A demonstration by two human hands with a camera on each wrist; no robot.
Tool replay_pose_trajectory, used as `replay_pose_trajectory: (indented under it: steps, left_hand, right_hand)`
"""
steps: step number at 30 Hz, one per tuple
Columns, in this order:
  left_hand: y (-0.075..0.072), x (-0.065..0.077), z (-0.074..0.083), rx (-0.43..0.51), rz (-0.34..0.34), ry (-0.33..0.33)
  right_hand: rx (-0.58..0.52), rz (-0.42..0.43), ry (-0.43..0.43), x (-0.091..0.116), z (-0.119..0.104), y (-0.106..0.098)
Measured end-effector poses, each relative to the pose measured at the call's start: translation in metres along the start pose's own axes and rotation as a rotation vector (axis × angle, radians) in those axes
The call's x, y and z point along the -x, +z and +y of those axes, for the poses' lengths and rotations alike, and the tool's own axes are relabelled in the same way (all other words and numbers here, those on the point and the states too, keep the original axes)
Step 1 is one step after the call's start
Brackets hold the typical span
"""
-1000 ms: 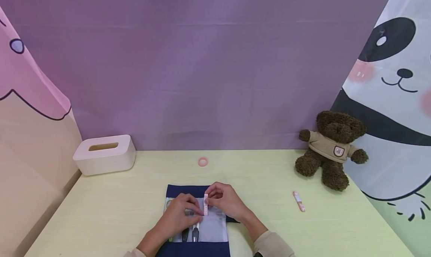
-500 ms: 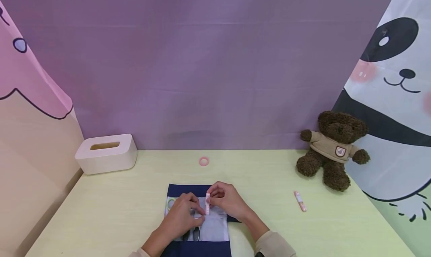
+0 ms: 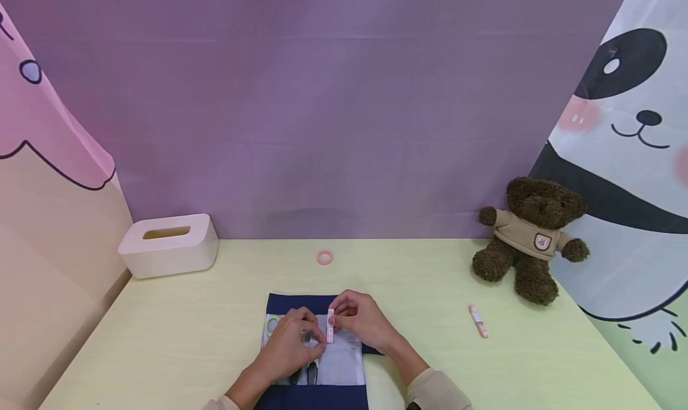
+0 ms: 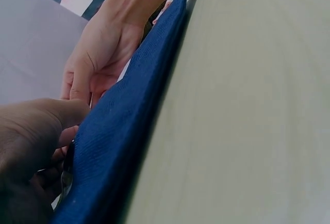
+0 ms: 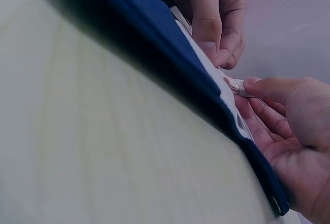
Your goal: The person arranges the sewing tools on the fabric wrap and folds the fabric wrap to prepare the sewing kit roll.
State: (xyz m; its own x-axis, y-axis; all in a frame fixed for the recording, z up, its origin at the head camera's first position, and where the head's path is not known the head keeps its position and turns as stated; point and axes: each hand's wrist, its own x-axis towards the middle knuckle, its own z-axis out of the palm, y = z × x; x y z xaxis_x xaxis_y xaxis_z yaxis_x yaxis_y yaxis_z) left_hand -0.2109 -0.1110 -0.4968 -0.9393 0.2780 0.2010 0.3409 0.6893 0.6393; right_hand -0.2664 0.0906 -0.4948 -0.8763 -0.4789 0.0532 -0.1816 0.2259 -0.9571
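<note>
Lower centre: left hand (image 3: pixel 290 343) has drawn its fingertips closer at the pouch (image 3: pixel 344 365); I can't tell their hold. Right hand (image 3: pixel 362 323) pinches the strip (image 3: pixel 330 335), unreleased.

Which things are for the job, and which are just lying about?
For the job:
pinkish strip, pinched by the right hand
navy cloth case, under the left hand

Seemingly lying about:
tissue box
teddy bear
pink ring
second strip, maybe for later
</note>
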Motion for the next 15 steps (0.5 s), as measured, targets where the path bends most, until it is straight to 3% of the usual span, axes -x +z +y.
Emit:
replay_pose_trajectory:
  steps: [15]
  left_hand:
    - [0.004,0.0024,-0.0073,0.005,0.02,0.082]
  right_hand:
    - [0.012,0.007,-0.006,-0.0004,0.0016,0.001]
